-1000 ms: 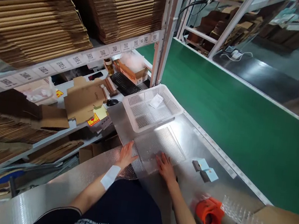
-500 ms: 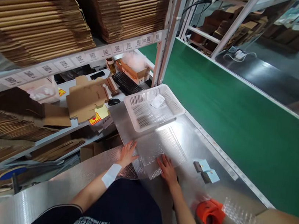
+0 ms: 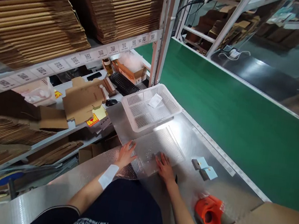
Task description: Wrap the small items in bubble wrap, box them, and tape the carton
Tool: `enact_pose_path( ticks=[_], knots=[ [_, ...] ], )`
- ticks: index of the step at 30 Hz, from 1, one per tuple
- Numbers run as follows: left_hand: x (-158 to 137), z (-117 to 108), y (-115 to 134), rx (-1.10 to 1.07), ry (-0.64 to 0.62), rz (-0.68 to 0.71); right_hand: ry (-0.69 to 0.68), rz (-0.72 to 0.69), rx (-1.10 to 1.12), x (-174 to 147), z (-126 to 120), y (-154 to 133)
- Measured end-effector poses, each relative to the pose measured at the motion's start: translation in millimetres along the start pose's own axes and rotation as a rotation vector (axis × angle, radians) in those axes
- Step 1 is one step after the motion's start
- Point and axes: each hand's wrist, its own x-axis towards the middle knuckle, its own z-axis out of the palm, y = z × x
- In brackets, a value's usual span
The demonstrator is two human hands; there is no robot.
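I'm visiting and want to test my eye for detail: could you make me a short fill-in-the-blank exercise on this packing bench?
1. Both hands, left hand and right hand, press flat on a sheet of ____ wrap.
2. The white basket lies beyond the hands, beside the ____ conveyor belt.
3. The tape dispenser near the right forearm is ____ in colour.

Missing words: bubble; green; orange
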Motion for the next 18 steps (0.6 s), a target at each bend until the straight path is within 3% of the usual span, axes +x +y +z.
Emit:
enact_pose_path(
  ticks=[5,12,18],
  knots=[
    [-2,-5,-6,0.012,-0.013,0.077,-0.035,-0.013,0.024,-4,4,4],
    [-4,-11,-10,0.076,-0.099,0.187,-0.099,0.017,0.023,-21,3,-13],
    [15,-7,-3,0.101,-0.072,0.179,-0.054,0.207,0.076,-26,15,-35]
  ],
)
